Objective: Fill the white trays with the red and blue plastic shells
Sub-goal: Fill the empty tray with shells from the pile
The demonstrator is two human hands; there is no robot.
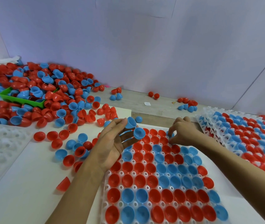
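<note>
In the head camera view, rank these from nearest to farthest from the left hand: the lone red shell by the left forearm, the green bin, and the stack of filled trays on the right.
From the left hand:
1. Lone red shell, just below and left, beside the forearm.
2. Stack of filled trays, right, past the right hand.
3. Green bin, far left, in the loose pile.

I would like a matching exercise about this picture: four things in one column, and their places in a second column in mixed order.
Things:
1. left hand
2. right hand
3. green bin
4. stack of filled trays

Places or states:
A. far right of the table
B. holds two blue shells
C. half buried in the loose pile
D. sets a blue shell at the tray's far edge

Pairs: 1-B, 2-D, 3-C, 4-A
</note>
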